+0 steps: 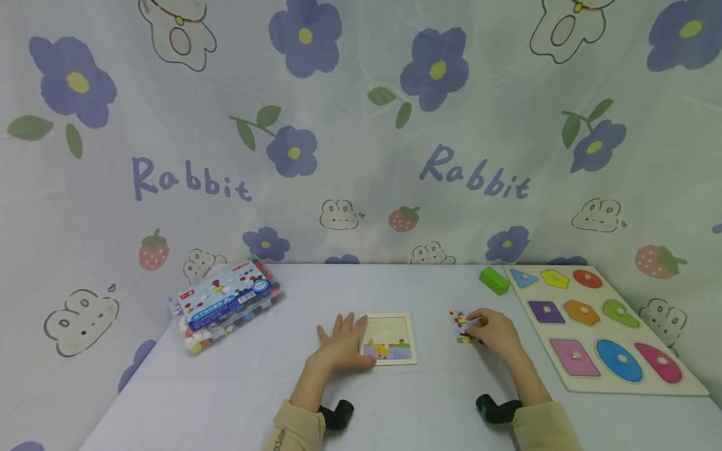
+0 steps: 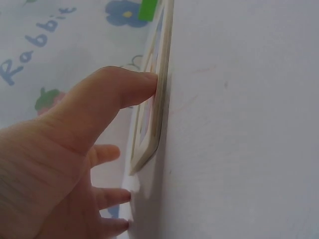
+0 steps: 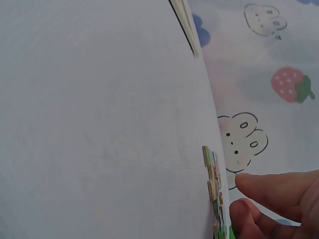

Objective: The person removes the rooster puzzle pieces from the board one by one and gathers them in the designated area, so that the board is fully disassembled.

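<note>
My left hand (image 1: 340, 347) lies with fingers spread at the left side of a small wooden jigsaw tray (image 1: 414, 339). Its thumb presses on the tray's edge in the left wrist view, where the other fingers reach past the corner. A strip of joined picture pieces fills the tray's lower part; bare wood shows above. To the right, my right hand (image 1: 496, 332) is at a cluster of colourful jigsaw pieces (image 1: 459, 319), fingertips at their right side. The right wrist view shows those pieces edge-on, with a gap between the thumb and bent fingers and no piece between them.
A clear plastic case (image 1: 231, 304) of colourful beads sits at the back left. Toward the back right lies a green block (image 1: 494, 280), beside a large knobbed shape board (image 1: 575, 335). A patterned cloth (image 1: 361, 138) hangs behind the white table (image 1: 225, 401).
</note>
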{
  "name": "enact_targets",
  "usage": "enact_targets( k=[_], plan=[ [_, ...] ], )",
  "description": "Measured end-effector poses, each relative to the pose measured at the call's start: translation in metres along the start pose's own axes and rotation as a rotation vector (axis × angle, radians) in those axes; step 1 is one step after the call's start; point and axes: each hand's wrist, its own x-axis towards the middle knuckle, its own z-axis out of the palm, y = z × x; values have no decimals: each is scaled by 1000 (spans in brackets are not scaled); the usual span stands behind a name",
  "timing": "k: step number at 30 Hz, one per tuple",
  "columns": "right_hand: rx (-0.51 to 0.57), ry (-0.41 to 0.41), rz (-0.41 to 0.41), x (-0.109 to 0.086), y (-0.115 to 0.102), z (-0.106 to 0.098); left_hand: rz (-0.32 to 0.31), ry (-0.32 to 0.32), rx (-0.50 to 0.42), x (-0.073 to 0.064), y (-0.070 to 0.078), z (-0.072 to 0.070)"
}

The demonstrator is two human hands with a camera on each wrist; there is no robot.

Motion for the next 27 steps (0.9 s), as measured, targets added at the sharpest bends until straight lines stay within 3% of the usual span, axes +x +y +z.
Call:
enact_targets(
  k=[8,15,20,27],
  plan=[
    [96,58,-32,0,-7,7,80,-39,20,1,7,-3],
    [144,82,-79,1,-18,19,160,-130,66,-12,17,-9],
    [172,47,-86,-2,-30,33,185,-181,115,-22,21,-10],
    [207,-45,-91,-8,-46,52,197,-197,140,-27,19,-7]
  ],
)
